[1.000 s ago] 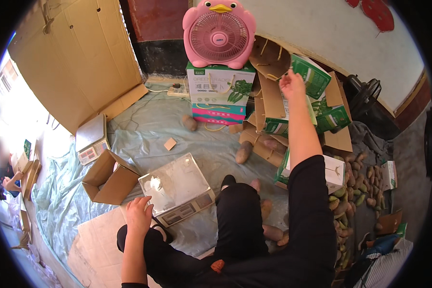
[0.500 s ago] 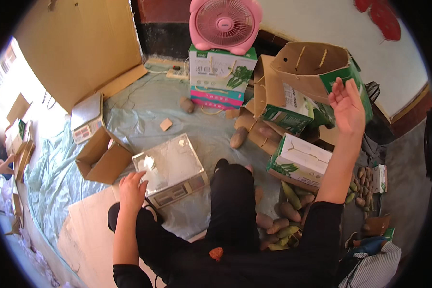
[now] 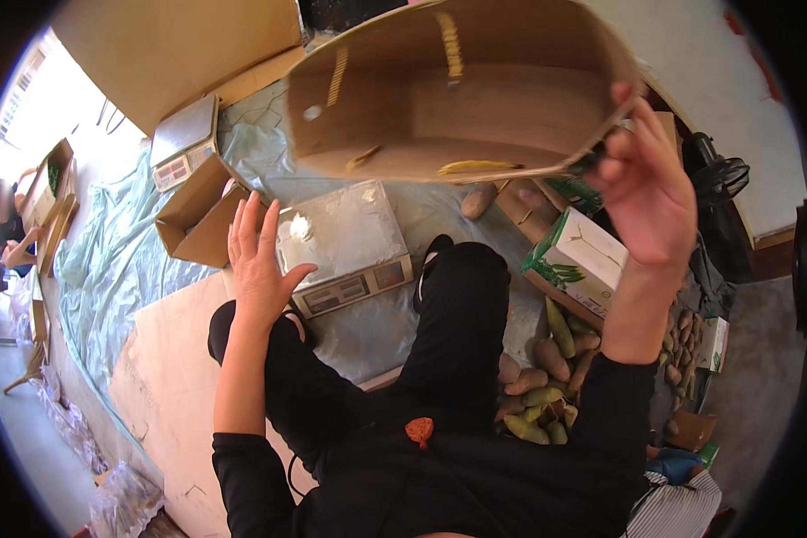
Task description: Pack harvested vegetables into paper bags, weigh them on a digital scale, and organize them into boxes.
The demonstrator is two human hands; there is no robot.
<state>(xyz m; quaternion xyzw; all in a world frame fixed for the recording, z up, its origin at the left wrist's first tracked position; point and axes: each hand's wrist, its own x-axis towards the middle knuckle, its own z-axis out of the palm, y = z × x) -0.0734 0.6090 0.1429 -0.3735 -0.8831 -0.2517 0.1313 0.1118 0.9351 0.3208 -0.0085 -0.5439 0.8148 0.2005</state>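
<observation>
Right hand clamped on rim of open cardboard box, held up overhead-front. Left hand fingers spread, empty, beside plastic-wrapped scale on floor sheet.

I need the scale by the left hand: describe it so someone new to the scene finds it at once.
Start at the pale blue tarp covering the floor. In its middle, just ahead of the seated person's knees, the left hand hovers beside the scale. It is a flat grey box wrapped in shiny clear plastic with a display strip along its near edge, unlike the brown cardboard boxes around it.
</observation>
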